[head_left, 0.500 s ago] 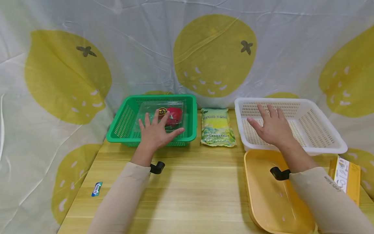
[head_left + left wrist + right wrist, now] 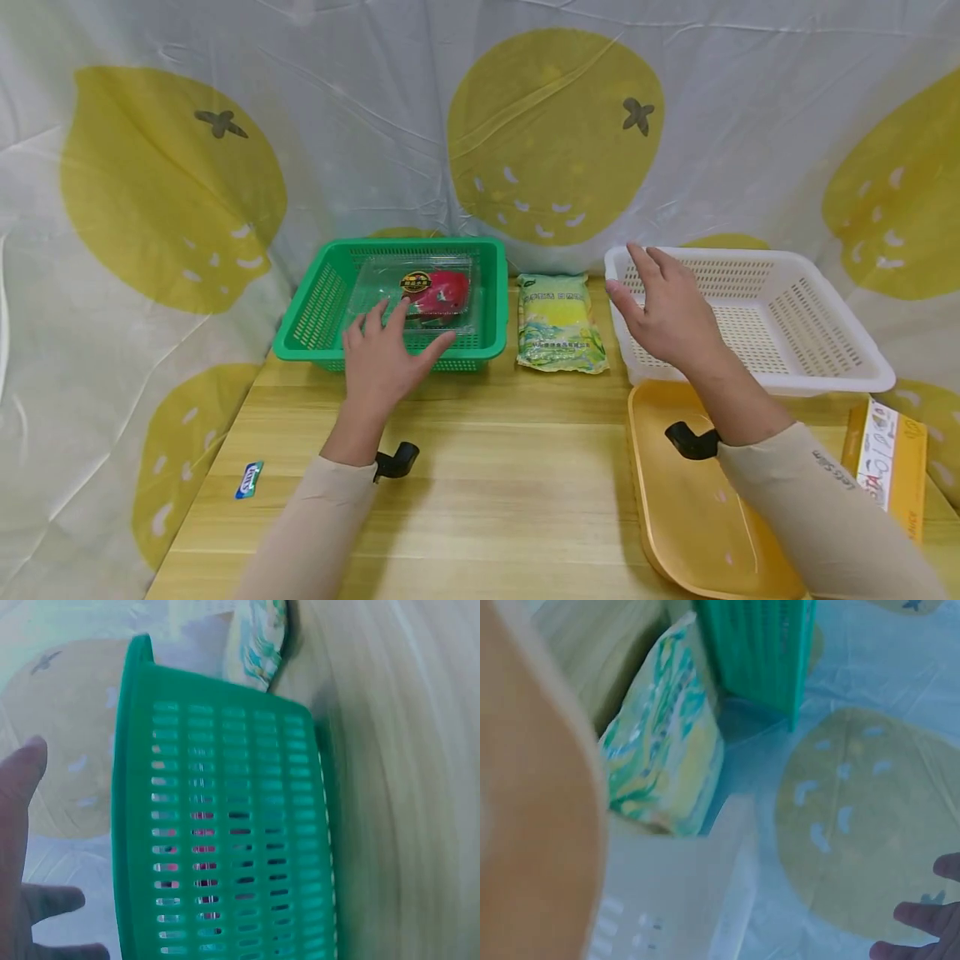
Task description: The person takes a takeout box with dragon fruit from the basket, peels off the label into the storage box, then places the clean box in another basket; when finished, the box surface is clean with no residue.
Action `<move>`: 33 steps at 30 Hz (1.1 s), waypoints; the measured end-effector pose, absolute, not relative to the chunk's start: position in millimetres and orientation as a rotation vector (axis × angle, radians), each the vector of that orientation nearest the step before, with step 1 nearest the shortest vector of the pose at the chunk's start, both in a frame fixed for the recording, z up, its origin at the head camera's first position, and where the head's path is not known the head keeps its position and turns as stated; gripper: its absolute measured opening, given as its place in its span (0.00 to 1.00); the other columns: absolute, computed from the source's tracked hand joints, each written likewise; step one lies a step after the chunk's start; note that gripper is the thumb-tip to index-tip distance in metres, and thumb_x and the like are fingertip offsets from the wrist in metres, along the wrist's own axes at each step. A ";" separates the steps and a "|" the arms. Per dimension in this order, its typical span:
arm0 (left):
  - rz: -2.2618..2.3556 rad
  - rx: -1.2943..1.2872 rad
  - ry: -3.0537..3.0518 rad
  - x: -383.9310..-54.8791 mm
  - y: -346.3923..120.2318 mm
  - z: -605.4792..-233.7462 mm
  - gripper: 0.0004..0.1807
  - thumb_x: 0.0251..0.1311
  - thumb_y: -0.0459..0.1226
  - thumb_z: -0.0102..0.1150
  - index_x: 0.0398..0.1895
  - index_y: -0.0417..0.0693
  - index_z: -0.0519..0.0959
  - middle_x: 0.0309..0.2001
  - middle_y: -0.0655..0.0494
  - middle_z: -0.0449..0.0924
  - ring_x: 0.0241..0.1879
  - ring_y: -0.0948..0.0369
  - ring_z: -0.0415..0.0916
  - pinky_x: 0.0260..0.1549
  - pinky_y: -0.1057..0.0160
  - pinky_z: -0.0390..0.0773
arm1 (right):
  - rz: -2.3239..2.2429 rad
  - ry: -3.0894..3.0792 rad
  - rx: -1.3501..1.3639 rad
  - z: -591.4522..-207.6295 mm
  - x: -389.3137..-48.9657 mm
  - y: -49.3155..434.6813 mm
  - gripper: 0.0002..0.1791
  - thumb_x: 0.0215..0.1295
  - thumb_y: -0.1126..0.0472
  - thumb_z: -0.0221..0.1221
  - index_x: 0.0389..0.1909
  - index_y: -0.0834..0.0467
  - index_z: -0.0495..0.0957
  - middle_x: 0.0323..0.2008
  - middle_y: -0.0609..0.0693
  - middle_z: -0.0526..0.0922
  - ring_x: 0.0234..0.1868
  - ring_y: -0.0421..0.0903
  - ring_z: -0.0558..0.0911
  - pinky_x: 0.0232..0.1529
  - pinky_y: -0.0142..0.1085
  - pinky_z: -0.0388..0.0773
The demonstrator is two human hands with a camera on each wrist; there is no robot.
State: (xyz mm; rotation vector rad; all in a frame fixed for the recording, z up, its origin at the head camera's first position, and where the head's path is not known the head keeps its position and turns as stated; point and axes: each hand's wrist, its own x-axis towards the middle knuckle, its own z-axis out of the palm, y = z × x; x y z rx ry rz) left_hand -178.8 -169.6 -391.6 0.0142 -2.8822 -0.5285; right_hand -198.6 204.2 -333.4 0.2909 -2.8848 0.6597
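My left hand [image 2: 381, 362] hovers over the near rim of a green plastic basket [image 2: 300, 321], fingers spread and holding nothing. Inside that basket lies a clear plastic container [image 2: 371, 287] with a black and gold label and something red [image 2: 448, 292] in or under it; which, I cannot tell. Above the left part of a white plastic basket [image 2: 832, 333] is my right hand [image 2: 671, 321], thumb apart from extended fingers, nothing in its grasp. A green and yellow printed packet [image 2: 561, 321] lies between the two baskets. In the left wrist view the fingers [image 2: 52, 900] are apart from the basket wall.
An orange-yellow tray [image 2: 708, 508] sits in front of the white basket, partly under my right forearm. Right of it is a yellow and white box [image 2: 888, 467]. A small blue-green wrapper [image 2: 249, 480] lies at the table's left. A lemon-printed curtain [image 2: 360, 125] hangs behind.
My right hand has moved left across the white basket, toward the packet. The left hand has drawn back slightly toward me, uncovering more of the clear container.
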 end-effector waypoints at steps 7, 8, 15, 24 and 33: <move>-0.655 0.140 -2.697 -150.6 -161.7 -407.9 0.47 0.62 0.70 0.55 0.73 0.47 0.68 0.74 0.33 0.59 0.73 0.35 0.54 0.70 0.34 0.56 | 0.665 -2.868 0.405 -331.4 -200.4 165.2 0.42 0.78 0.33 0.41 0.82 0.53 0.48 0.78 0.66 0.57 0.77 0.70 0.57 0.74 0.67 0.55; -0.682 0.170 -2.674 -147.1 -160.6 -410.2 0.47 0.62 0.69 0.55 0.73 0.46 0.69 0.73 0.32 0.59 0.72 0.35 0.54 0.68 0.35 0.57 | 0.676 -2.868 0.420 -331.6 -201.1 159.3 0.42 0.78 0.33 0.41 0.82 0.53 0.49 0.78 0.65 0.57 0.77 0.70 0.57 0.74 0.66 0.56; -0.849 0.423 -2.577 -136.6 -157.6 -426.0 0.50 0.62 0.69 0.55 0.78 0.47 0.61 0.61 0.32 0.62 0.57 0.39 0.59 0.47 0.43 0.69 | 0.804 -2.891 0.479 -333.6 -204.0 119.9 0.41 0.78 0.33 0.41 0.82 0.50 0.49 0.78 0.61 0.59 0.76 0.68 0.61 0.72 0.65 0.61; -1.008 0.570 -2.489 -157.2 -174.6 -448.0 0.54 0.62 0.74 0.46 0.82 0.52 0.51 0.48 0.39 0.79 0.41 0.43 0.79 0.35 0.41 0.76 | 1.048 -2.913 0.497 -347.7 -209.4 67.9 0.40 0.78 0.35 0.44 0.81 0.52 0.53 0.77 0.61 0.60 0.78 0.62 0.61 0.76 0.60 0.60; -1.095 0.589 -2.335 -171.1 -186.2 -471.9 0.49 0.62 0.72 0.51 0.79 0.58 0.58 0.35 0.32 0.83 0.44 0.33 0.81 0.41 0.36 0.76 | 1.294 -2.886 0.443 -373.5 -218.7 25.3 0.40 0.76 0.34 0.47 0.80 0.50 0.56 0.78 0.57 0.60 0.79 0.59 0.60 0.75 0.61 0.61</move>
